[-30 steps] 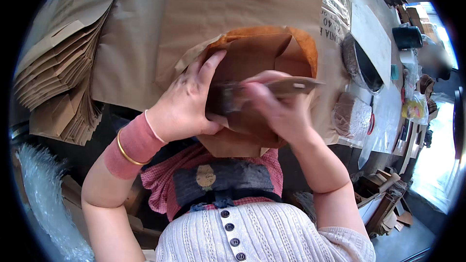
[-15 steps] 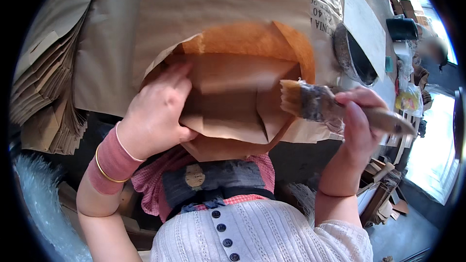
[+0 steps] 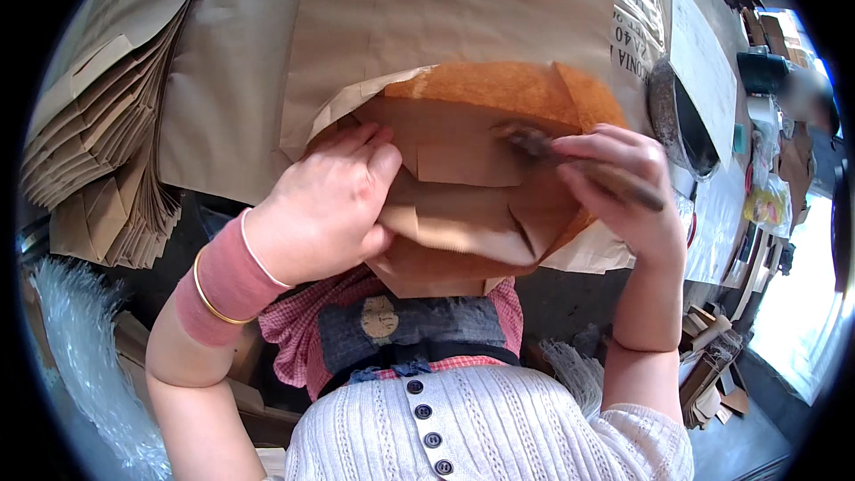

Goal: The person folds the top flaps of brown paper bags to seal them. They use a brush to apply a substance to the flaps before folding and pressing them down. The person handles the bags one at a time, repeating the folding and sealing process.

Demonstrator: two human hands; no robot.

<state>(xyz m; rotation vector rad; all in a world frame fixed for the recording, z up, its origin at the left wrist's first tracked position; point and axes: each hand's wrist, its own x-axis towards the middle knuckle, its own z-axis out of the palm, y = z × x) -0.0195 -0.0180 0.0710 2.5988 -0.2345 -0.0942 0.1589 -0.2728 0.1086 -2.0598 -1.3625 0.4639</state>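
A large brown paper bag (image 3: 459,236) lies in front of me with its end spread open, and orange-brown inner paper (image 3: 499,82) shows along the far side. My left hand (image 3: 329,191) grips the left side of this opening, thumb at the near fold and fingers tucked against the inside. In my right hand (image 3: 634,183) is a paste brush, its wooden handle (image 3: 619,182) pinched between thumb and fingers. The dark, blurred brush head points left over the folded flap inside the bag. Whether its bristles touch the paper, I cannot tell.
Stacked folded paper bags (image 3: 107,169) hang over the table's left edge. Right of the work stand a crusted bowl (image 3: 663,107) and a white board (image 3: 704,62) partly covering it. Clear plastic strands (image 3: 89,347) lie low at the left. A blurred person is far right.
The brush has swung left and inward from the bag's right side, over the inner flap. My left hand keeps its hold; the whole view has shifted slightly.
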